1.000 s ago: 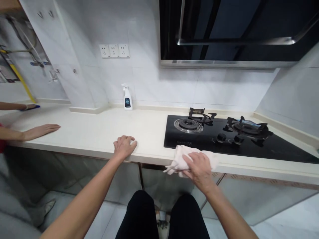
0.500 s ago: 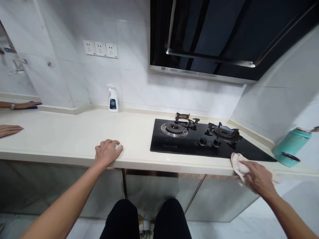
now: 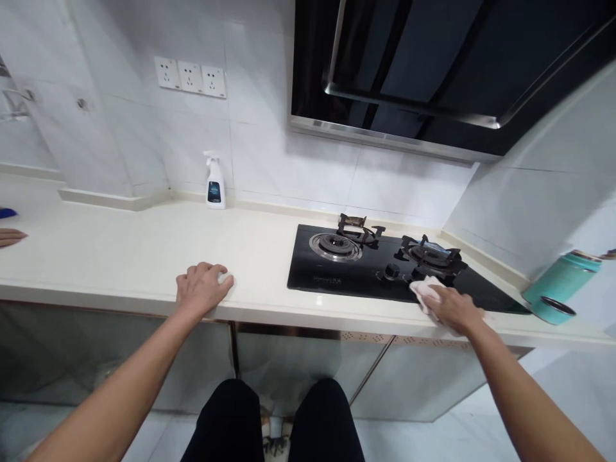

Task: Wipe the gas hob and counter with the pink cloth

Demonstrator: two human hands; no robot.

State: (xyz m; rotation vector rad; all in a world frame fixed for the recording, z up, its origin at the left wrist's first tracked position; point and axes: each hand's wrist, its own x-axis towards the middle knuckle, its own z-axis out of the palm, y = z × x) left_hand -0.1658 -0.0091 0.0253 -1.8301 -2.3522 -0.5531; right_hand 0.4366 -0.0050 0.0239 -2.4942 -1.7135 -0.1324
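Note:
My right hand [image 3: 455, 308] presses a pale pinkish-white cloth [image 3: 426, 290] onto the front edge of the black gas hob [image 3: 356, 285], just by the right knob. On the cream countertop [image 3: 129, 256], left of the hob, rests my left hand [image 3: 202, 287] with its fingers curled. Something small and white shows between its thumb and forefinger, too covered to name. The left burner [image 3: 335, 246] is bare, with a pan support [image 3: 360, 230] lying behind it. Another pan support [image 3: 433, 255] sits over the right burner.
A white spray bottle [image 3: 215, 186] stands against the wall. A teal flask [image 3: 563, 277] and a teal cup [image 3: 553, 310] are right of the hob. The range hood [image 3: 394, 144] overhangs it. Another person's hand [image 3: 12, 237] and a blue cloth [image 3: 7, 212] are at far left.
My right hand has moved left with the cloth along the hob's front edge. My left hand stays on the counter. The view has shifted slightly, and less of the other person's hands shows.

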